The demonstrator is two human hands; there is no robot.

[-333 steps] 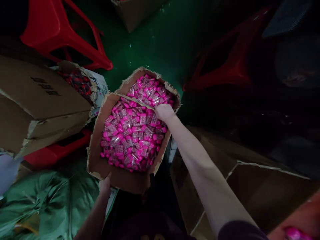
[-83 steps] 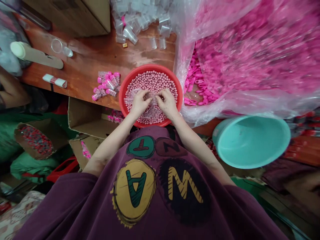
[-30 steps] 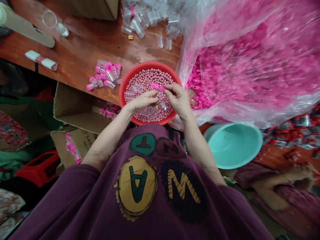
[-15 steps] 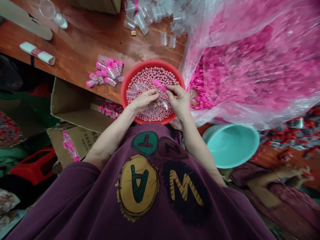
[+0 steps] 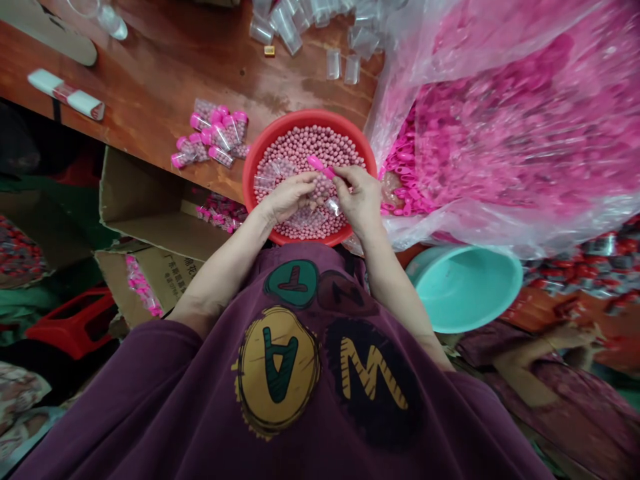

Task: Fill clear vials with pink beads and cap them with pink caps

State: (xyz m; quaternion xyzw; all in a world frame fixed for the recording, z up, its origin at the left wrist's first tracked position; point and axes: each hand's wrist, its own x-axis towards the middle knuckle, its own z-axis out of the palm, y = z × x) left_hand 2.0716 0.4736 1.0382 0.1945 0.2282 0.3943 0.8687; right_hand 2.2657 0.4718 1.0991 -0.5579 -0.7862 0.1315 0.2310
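Note:
A red bowl (image 5: 251,193) full of pink beads (image 5: 320,140) lies under both hands. My left hand (image 5: 293,195), closed, pinches what looks like a small clear tube (image 5: 321,187) with pink beads in it, partly hidden by the fingers. My right hand (image 5: 361,197) is closed on a bright pink plastic piece (image 5: 321,166), its long end pointing up and left, right beside the tube. Several empty clear tubes (image 5: 273,175) rest on the beads at the bowl's left side.
Capped bead-filled tubes (image 5: 220,137) lie in a pile left of the bowl. Clear tubes (image 5: 285,27) are heaped at the back. A plastic bag of pink pieces (image 5: 500,133) spreads to the right. Nearby are a turquoise basin (image 5: 465,287), a cardboard box (image 5: 145,207) and another person's arm (image 5: 530,373).
My view has shifted slightly. Both hands stay close together over the bowl, with the pink piece a little lower and nearer the tube's top.

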